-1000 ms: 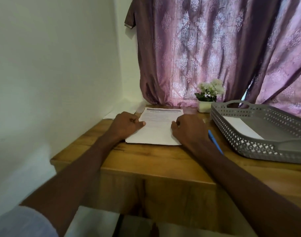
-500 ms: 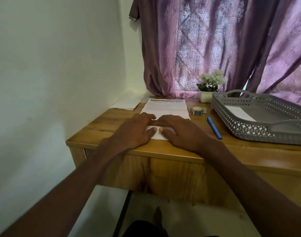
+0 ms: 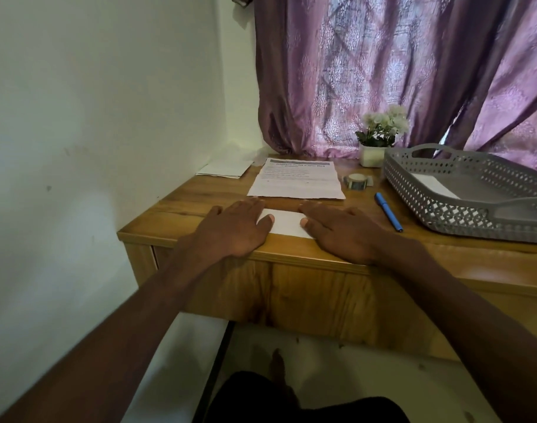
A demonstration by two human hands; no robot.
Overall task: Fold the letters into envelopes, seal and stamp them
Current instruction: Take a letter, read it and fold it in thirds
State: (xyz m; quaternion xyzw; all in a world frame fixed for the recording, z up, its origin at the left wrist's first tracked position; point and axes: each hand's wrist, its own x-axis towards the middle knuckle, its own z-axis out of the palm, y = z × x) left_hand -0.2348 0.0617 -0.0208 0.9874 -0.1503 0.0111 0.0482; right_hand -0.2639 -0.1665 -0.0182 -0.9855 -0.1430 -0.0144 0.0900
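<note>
Desk (image 3: 291, 257): we lean over its near edge, both hands flat on the wood.
Tray (image 3: 444, 206): grey and perforated, well off to the side of our right hand; one white sheet lies inside it.
Printed letter (image 3: 296, 183): lies open just beyond our fingertips, apart from them, not yet folded.
Folded letter (image 3: 287, 222): under and between our two hands, near the desk's front edge. Half a second ago we saw one sheet reaching from our hands to the far side of the desk; now a narrow white strip sits here, with a printed letter lying separately beyond it.
Left hand (image 3: 233, 228): flat and spread, fingers straight, pressing the left end of the folded letter; thumb on the paper.
Right hand (image 3: 340, 232): the same on the right end, fingers straight and wide, holding nothing.
Envelopes (image 3: 224, 170): a pale stack, we think, in the corner beyond our left hand, untouched.
Pen (image 3: 388, 212): blue, between our right hand and the tray.
Tape roll (image 3: 356, 181): beyond our right hand, beside the printed letter.
What it means: we judge the fold made and the crease now being pressed. An envelope comes next; sealing and stamping are not yet begun.
</note>
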